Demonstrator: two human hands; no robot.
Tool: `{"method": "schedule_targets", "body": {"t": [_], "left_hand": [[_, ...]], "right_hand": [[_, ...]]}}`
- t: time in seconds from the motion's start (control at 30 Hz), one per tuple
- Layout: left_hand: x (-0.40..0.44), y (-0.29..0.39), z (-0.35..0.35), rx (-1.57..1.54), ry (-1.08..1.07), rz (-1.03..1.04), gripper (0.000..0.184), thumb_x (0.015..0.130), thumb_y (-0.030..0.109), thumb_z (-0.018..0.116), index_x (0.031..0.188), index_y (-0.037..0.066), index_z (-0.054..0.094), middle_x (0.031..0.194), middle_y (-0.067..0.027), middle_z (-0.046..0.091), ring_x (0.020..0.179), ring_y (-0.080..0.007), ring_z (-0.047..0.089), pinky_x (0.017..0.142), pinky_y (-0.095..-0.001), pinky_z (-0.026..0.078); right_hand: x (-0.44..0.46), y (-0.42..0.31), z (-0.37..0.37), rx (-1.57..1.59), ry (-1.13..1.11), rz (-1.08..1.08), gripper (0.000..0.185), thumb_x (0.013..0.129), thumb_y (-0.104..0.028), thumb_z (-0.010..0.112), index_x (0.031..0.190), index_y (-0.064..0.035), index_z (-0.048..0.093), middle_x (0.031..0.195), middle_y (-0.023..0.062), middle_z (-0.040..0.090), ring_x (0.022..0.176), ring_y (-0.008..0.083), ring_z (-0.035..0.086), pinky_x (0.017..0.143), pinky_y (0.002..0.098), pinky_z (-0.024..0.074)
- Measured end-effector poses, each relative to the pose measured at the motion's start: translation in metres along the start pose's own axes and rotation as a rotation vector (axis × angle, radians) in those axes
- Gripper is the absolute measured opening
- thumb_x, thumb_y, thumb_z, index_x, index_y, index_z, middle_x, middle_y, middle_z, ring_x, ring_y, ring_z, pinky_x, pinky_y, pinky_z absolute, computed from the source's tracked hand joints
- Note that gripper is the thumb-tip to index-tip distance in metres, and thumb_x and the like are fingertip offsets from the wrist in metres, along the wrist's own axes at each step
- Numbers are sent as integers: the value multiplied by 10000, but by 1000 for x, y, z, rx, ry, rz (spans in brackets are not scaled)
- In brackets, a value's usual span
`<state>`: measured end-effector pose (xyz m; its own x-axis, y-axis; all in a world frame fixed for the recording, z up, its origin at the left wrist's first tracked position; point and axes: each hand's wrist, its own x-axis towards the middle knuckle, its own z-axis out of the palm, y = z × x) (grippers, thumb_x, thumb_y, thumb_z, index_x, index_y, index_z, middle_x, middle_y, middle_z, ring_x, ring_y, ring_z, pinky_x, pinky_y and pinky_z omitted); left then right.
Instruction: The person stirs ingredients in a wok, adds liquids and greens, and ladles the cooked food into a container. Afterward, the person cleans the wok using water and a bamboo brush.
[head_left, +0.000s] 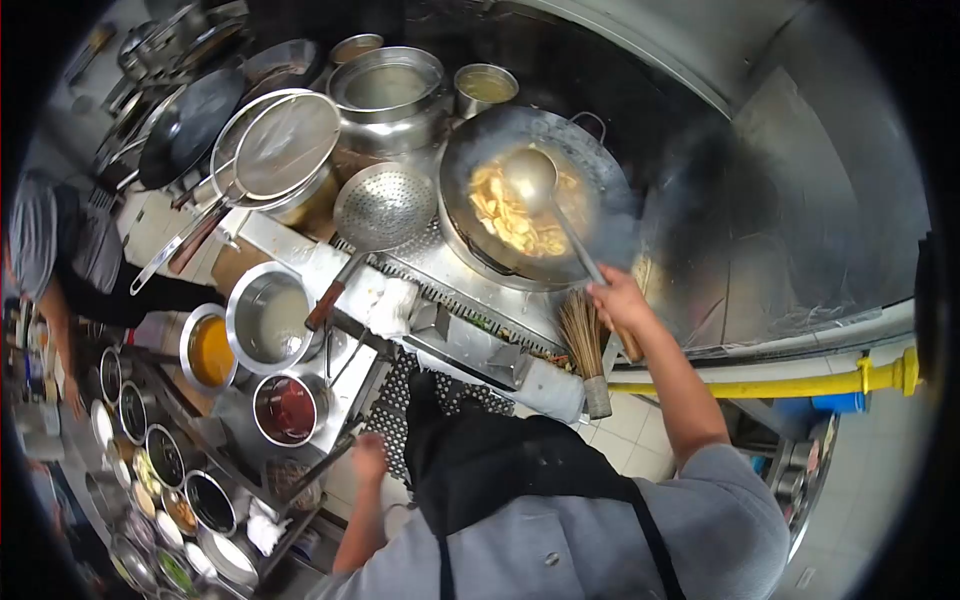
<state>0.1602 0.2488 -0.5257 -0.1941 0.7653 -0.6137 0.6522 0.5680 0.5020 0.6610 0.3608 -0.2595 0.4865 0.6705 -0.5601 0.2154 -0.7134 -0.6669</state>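
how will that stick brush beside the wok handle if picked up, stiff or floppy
The brush should feel stiff at its bound end and springier where the strands fan out. Being a bundle of thin strands, it is probably light for its size.

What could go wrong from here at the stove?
The ladle could splash hot liquid from the steaming wok toward the right hand. The bamboo brush, its bristles close beside the wok, might scorch. The skimmer, its handle sticking out over the counter edge, could get knocked.
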Motion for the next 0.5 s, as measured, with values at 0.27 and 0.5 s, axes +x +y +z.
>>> {"method": "schedule_targets", "body": {"t": [0.27, 0.5], "left_hand": [[36, 133, 206, 653, -714, 1435, 475, 808, 214, 543, 1248, 34, 533, 1279, -163, 556, 1211, -280, 510, 1071, -409, 339], [32, 154, 231, 942, -833, 1274, 524, 830, 364, 566, 1251, 53, 553, 1264, -178, 572, 1199, -306, 529, 1060, -423, 356]], "right_hand": [[-12, 12, -17, -455, 404, -346, 572, 831, -133, 600, 1352, 35, 434, 1247, 241, 570, 1167, 339, 557, 983, 322, 411], [-39, 17, -48, -373, 330, -400, 556, 815, -148, 606, 1332, -2, 466, 1196, 270, 576, 1139, 383, 552, 969, 367, 426]]}}
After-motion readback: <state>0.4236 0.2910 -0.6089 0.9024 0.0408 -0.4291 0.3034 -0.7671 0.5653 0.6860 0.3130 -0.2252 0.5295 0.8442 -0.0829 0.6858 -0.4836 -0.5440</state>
